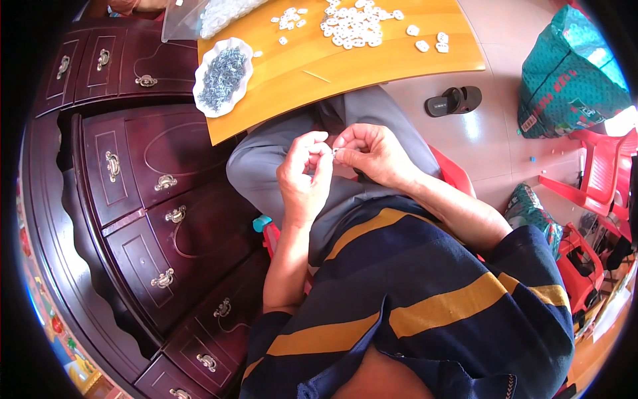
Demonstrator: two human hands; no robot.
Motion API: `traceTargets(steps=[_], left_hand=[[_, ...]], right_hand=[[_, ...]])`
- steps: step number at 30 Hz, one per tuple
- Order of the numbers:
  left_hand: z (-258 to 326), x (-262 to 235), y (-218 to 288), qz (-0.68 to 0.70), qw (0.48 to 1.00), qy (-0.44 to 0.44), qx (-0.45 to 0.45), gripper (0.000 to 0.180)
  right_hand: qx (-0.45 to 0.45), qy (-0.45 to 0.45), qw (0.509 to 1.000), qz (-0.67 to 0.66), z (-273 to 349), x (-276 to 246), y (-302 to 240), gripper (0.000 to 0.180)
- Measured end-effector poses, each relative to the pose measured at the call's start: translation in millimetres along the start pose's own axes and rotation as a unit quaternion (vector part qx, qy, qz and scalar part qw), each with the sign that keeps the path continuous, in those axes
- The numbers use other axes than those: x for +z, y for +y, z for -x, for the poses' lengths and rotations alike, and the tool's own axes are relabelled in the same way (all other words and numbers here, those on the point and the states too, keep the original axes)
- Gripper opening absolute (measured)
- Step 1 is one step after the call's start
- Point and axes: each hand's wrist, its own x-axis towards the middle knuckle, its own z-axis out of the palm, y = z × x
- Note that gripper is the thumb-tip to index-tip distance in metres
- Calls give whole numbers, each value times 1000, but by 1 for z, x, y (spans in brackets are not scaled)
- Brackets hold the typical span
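My left hand [304, 174] and my right hand [369, 152] meet above my lap, fingertips pinched together on a tiny white and metal piece [334, 152]. Both hands hover over my grey trousers [266, 159], just in front of the near edge of the orange wooden table [319, 73]. On that table lies a pile of small white plastic pieces [352, 26]. A white scalloped dish [222, 75] filled with small grey metal parts sits at the table's left corner.
A dark red wooden cabinet [139, 199] with brass handles stands close on my left. A clear plastic bag [199, 16] of white pieces lies at the table's far left. A black sandal [453, 101], a green bag [571, 73] and red plastic chairs [598, 179] are on the floor to the right.
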Motion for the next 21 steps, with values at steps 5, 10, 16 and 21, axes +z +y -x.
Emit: traceTargets(steps=[5, 10, 16, 21], left_hand=[[-6, -7, -3, 10, 999, -37, -11, 34], [-23, -18, 7, 66, 997, -30, -37, 38], [-59, -13, 0, -27, 997, 14, -70, 24], [-111, 15, 1, -181, 980, -7, 81, 22]], right_hand=[[4, -4, 1000, -29, -1, -2, -2, 10], [-47, -12, 994, -95, -3, -8, -6, 10], [-51, 29, 988, -142, -5, -12, -14, 10], [-59, 81, 978, -183, -8, -21, -15, 9]])
